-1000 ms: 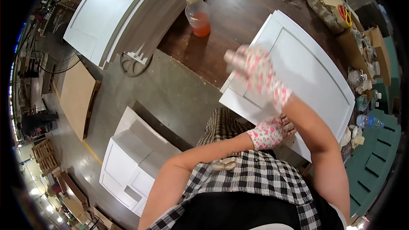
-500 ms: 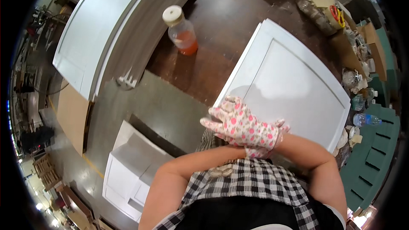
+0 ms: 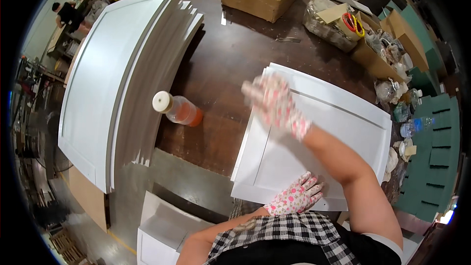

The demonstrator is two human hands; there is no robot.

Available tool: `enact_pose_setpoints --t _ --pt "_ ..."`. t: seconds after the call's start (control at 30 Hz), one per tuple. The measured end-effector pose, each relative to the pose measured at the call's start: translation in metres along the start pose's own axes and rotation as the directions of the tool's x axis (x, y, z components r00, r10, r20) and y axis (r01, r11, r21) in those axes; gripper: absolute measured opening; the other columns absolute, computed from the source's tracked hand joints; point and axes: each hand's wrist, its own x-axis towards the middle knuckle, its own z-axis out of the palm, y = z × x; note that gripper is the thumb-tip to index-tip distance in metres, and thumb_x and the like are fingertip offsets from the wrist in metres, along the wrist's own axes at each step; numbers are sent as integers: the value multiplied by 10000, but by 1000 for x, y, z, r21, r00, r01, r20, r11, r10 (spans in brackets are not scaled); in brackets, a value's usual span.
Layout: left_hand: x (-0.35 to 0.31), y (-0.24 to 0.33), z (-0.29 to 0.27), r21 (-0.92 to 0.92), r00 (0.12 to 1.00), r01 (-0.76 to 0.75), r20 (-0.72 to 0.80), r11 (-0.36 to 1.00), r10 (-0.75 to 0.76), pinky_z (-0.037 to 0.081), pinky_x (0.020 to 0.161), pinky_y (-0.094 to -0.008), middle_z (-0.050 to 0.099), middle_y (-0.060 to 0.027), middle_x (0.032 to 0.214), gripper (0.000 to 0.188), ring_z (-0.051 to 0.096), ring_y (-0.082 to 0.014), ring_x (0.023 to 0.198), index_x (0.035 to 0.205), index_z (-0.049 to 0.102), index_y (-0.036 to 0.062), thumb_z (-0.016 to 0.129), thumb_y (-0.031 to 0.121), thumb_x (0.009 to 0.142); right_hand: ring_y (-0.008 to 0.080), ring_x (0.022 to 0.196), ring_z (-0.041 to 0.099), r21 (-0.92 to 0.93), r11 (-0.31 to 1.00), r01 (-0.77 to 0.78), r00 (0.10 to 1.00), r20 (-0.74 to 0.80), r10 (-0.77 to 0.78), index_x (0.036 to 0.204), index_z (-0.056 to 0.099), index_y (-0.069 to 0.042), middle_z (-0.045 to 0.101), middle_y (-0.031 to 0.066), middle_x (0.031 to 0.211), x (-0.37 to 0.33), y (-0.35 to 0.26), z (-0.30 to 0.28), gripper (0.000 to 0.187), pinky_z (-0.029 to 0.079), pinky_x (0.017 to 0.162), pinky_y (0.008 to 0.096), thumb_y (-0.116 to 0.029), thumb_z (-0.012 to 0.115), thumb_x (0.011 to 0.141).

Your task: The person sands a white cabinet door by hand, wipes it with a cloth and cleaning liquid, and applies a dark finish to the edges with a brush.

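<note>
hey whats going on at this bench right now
A person in pink-patterned work gloves is working on a white panelled cabinet door that lies flat on a dark wooden bench. The right hand is spread over the door's upper left part and looks motion-blurred. The left hand presses flat on the door's near edge. A bottle of orange liquid stands to the left of the door, beside a stack of more white doors.

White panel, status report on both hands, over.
Right hand flat on white panel, blurred. Left hand flat on near edge. Orange bottle clear, on the table.
</note>
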Motion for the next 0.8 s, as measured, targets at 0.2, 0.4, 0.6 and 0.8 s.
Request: enact_pose_setpoints --t 0.2,0.4,0.6,0.8 --pt "9 1 -12 10 989 -1 150 1000 -1 223 1125 -516 447 -109 1388 350 339 -329 1345 1219 566 98 469 253 921 269 1082 505 -285 849 -444 851 161 499 1225 590 -176 577 102 1113 41 39 7 413 371 935 423 -347 588 849" --pt "13 10 -38 57 949 55 306 997 -70 182 1143 -522 370 -98 1455 414 294 -313 1377 1291 520 96 483 258 911 287 951 552 -257 773 -581 814 -161 558 1134 620 -136 613 97 962 -22 63 -35 317 438 864 445 -235 602 833" --pt "10 17 -37 81 968 4 248 997 -24 167 1147 -528 361 -83 1469 456 288 -318 1383 1336 479 108 471 270 909 292 992 512 -501 530 -684 664 -127 737 1176 602 -124 604 92 976 -101 86 -104 342 465 814 434 -266 570 866" --pt "-1 15 -11 132 979 4 200 991 -31 268 1093 -555 468 -139 1387 450 388 -334 1298 1408 429 196 484 326 980 294 948 542 -171 822 -543 840 -119 529 1150 598 -143 595 109 986 24 34 -5 322 469 767 438 -271 568 857"
